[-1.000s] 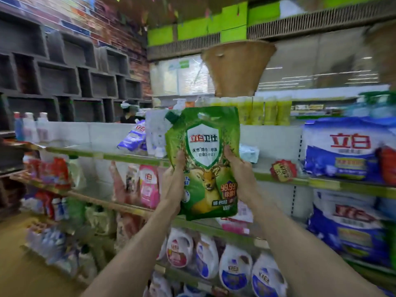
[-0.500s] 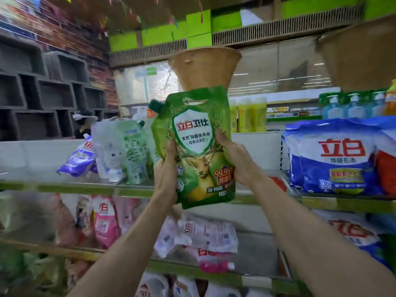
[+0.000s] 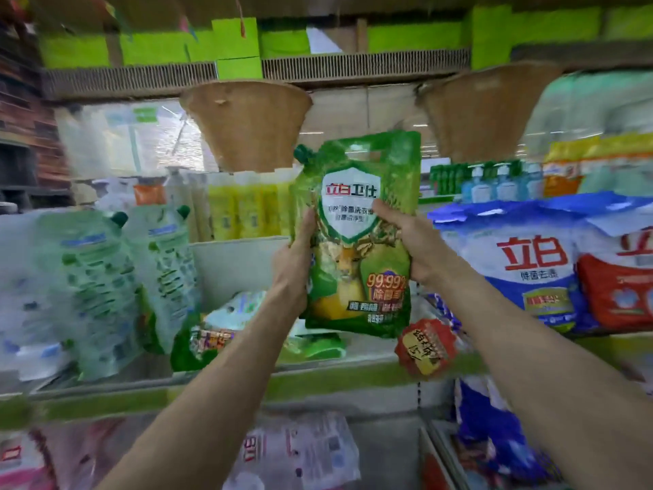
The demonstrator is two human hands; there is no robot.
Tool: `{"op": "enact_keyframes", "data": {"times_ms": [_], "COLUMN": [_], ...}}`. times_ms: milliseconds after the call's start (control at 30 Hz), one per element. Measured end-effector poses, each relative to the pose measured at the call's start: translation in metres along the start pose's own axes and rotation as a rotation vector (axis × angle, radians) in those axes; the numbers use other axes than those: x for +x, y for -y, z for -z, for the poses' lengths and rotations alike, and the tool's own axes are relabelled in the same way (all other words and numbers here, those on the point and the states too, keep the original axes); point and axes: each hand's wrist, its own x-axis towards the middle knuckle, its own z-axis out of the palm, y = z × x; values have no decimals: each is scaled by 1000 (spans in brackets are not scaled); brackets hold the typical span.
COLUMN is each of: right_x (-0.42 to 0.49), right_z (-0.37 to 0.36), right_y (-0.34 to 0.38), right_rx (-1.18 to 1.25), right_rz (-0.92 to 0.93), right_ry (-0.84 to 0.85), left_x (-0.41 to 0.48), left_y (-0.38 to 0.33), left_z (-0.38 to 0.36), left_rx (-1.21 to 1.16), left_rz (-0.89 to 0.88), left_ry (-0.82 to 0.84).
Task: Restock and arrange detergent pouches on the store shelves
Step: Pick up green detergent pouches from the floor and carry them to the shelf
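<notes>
The green detergent pouch (image 3: pixel 357 249) is held upright in the air in front of the upper shelf (image 3: pixel 106 397), between the pale spout pouches (image 3: pixel 106 295) and the blue detergent bags (image 3: pixel 523 263). It looks full, so I judge it rather heavy, with soft sides that bend and a smooth film that may slip. The best hold is on both side edges, or by the handle hole at the top. The left hand (image 3: pixel 295 274) grips the left edge. The right hand (image 3: pixel 411 242) grips the right edge, with its thumb on the front.
</notes>
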Motion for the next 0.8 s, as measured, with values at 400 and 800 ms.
{"op": "enact_keyframes", "data": {"times_ms": [400,800], "right_x": [45,71], "right_z": [63,67], "right_y": [1,-86], "right_rx": [-244,-435], "right_rz": [158,288], "right_ry": [-707,-765], "left_x": [89,104], "left_y": [38,109], "left_z": [-68,-100], "left_rx": [219,163], "left_rz": [-83,251], "left_ry": [250,399]}}
